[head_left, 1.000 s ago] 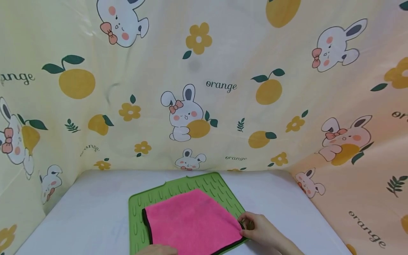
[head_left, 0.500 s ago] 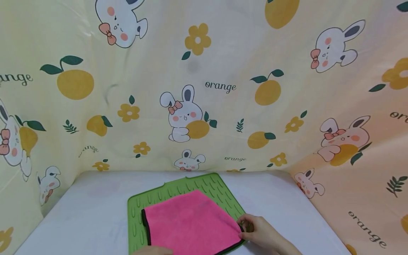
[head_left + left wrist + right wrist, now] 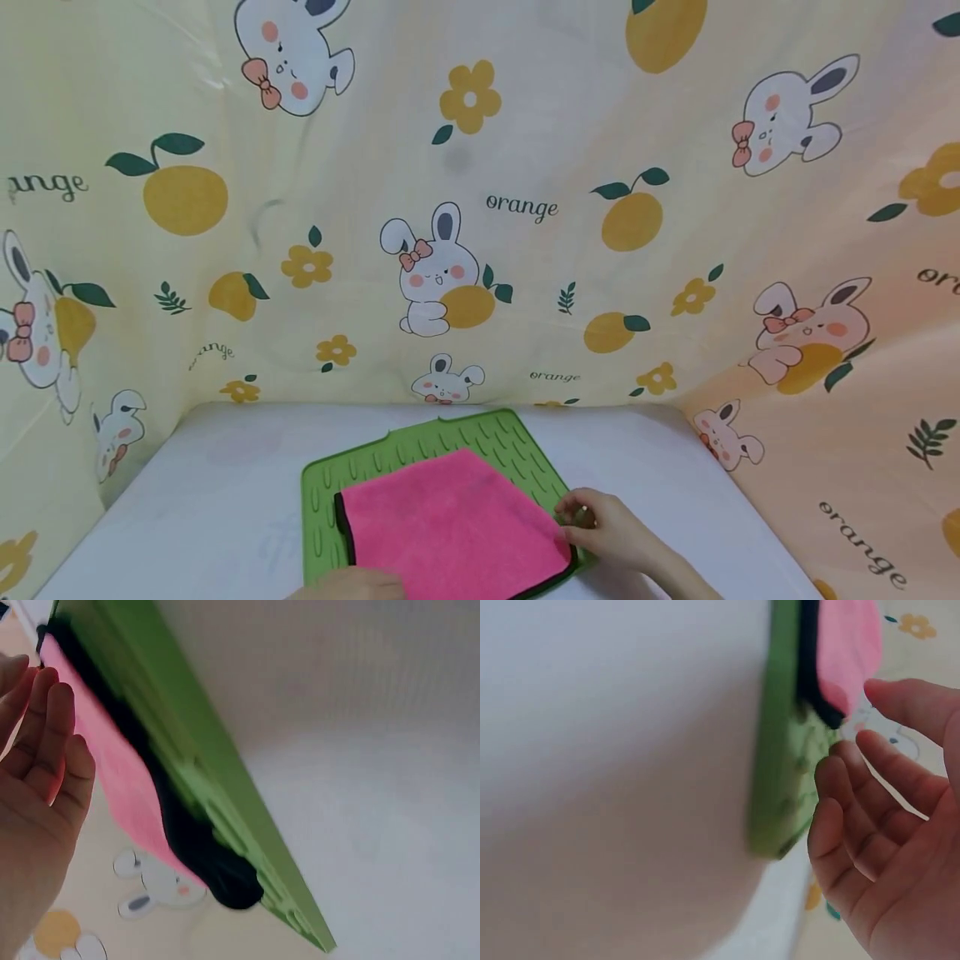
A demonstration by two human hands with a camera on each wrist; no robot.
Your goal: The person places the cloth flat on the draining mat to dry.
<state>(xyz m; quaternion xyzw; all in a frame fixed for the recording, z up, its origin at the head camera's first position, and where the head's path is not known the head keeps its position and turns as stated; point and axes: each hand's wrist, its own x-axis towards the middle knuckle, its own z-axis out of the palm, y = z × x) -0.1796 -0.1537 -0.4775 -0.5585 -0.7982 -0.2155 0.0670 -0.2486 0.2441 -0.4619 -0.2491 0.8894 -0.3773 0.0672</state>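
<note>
A pink cloth (image 3: 450, 521) with black edging lies on a green mat (image 3: 321, 487) that has raised ridges. My right hand (image 3: 611, 529) is at the cloth's right corner; in the right wrist view its thumb and fingers (image 3: 911, 769) are spread apart, just off the corner. Over the cloth's left near side is my left hand (image 3: 352, 583), partly cut off by the frame's lower edge. The left wrist view shows its fingers (image 3: 56, 735) fairly straight and close to the pink surface. The near edge of the cloth is partly out of the head view.
The mat rests on a white tabletop (image 3: 202, 492). A pale curtain (image 3: 360, 150) printed with rabbits, oranges and flowers hangs behind the table and along both sides.
My right hand has let go of the cloth's right corner and risen slightly. My left hand has shifted slightly up the view. The cloth and mat stay almost in place.
</note>
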